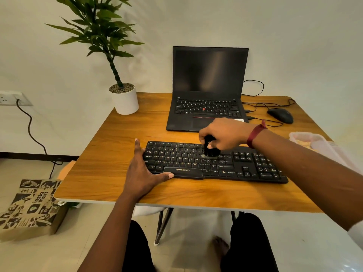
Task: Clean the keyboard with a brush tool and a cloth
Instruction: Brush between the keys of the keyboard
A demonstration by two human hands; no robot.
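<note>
A black Zebronics keyboard [245, 165] lies across the wooden table [110, 138], near its front edge. My right hand [224, 133] grips a short black brush tool [210, 149] upright, its pale bristles pressed on the keys in the middle of the keyboard. My left hand [142, 171] lies flat with straight fingers against the keyboard's left end, thumb stretched along its front edge. No cloth is plainly visible.
An open black laptop [208, 89] stands behind the keyboard. A black mouse [280, 115] with cables lies at the back right, a white potted plant [125, 101] at the back left. A translucent plastic container [314, 142] sits at the right edge. A paper bag [31, 209] stands on the floor.
</note>
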